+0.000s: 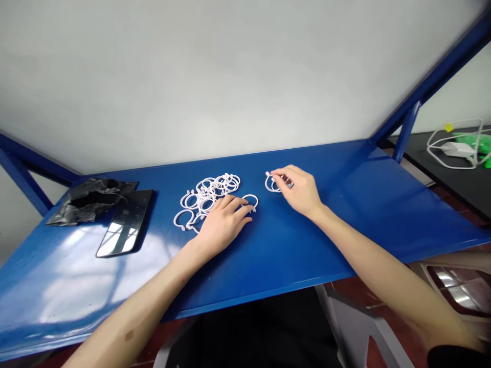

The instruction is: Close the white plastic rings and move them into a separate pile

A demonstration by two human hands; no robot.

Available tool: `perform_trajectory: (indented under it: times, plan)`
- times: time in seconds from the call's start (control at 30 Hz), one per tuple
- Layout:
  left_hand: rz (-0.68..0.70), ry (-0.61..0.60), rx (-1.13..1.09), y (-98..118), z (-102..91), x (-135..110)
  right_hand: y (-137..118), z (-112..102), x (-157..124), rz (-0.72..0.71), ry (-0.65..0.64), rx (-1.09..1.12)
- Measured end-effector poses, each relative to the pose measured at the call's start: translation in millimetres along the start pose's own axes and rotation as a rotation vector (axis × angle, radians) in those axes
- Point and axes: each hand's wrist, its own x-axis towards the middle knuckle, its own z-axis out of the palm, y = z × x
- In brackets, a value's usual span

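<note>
A loose pile of white shower curtain rings [206,194], thin hoops with small ball ends, lies mid-table. My left hand [226,220] rests palm down over the pile's right side, fingers loosely apart. Its fingertips are by a single ring [250,196], and whether they touch it I cannot tell. Farther right, thumb and index finger of my right hand [299,189] pinch another white ring [268,185] near its ball end, low over the table. Part of that ring is hidden behind the fingers.
On the blue table [238,276], a dark phone [126,222] lies at left beside a crumpled black plastic bag [90,199]. A pale wall [238,76] rises behind. Blue metal braces [407,130] stand at both ends. A white charger and cable [458,150] lie on a dark surface at right.
</note>
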Motion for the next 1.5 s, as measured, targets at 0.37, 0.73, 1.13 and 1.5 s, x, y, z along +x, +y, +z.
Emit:
perform_trajectory:
  times: [0.37, 0.73, 1.13, 1.5]
  plan:
    - [-0.092, 0.046, -0.177, 3, -13.7, -1, 59, 2, 10, 0.256, -0.104, -0.022]
    - [-0.319, 0.119, -0.574, 6, -9.6, 2, 4, -8, 1, 0.003, 0.004, -0.053]
    - [-0.616, 0.241, -0.945, 9, -15.3, 3, -45, 8, -30, -0.039, -0.298, 0.374]
    - [-0.544, 0.348, -0.706, 14, -15.5, -2, -48, 10, -33, -0.202, -0.278, 0.335]
